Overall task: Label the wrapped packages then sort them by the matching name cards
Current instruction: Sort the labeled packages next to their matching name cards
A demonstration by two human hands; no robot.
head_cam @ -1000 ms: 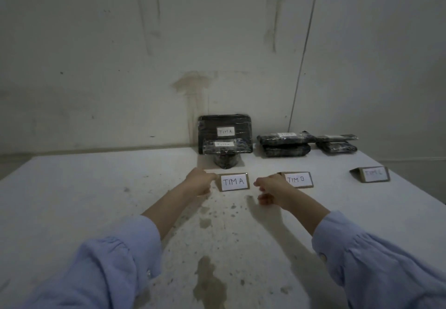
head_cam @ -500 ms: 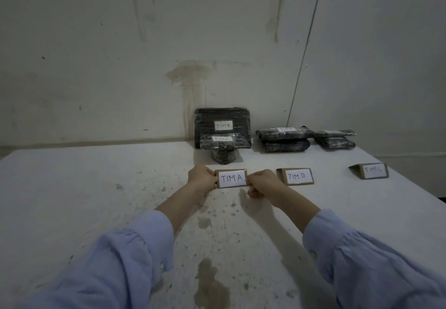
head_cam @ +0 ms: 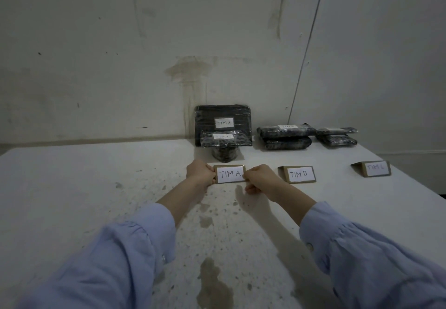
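Note:
The "TIM A" name card (head_cam: 229, 174) stands on the white table (head_cam: 84, 188). My left hand (head_cam: 199, 173) grips its left edge and my right hand (head_cam: 257, 179) pinches its right edge. Behind it, three dark wrapped packages are grouped: a large one (head_cam: 223, 120) labelled "TIM A" leaning on the wall, a smaller labelled one (head_cam: 225, 139) in front, and a round one (head_cam: 224, 154) under it. The "TIM B" card (head_cam: 299, 174) stands to the right, with two stacked packages (head_cam: 286, 137) behind it. A third card (head_cam: 374, 168) stands far right, with two more packages (head_cam: 339, 136) behind.
A stained wall (head_cam: 169, 43) rises directly behind the table. The table's right edge (head_cam: 429, 195) slants away close to the third card. The tabletop is spotted with brown stains (head_cam: 212, 284) near me.
My right hand moved left from in front of the "TIM B" card and took hold of the right edge of the "TIM A" card. My left hand stayed at the card's left edge.

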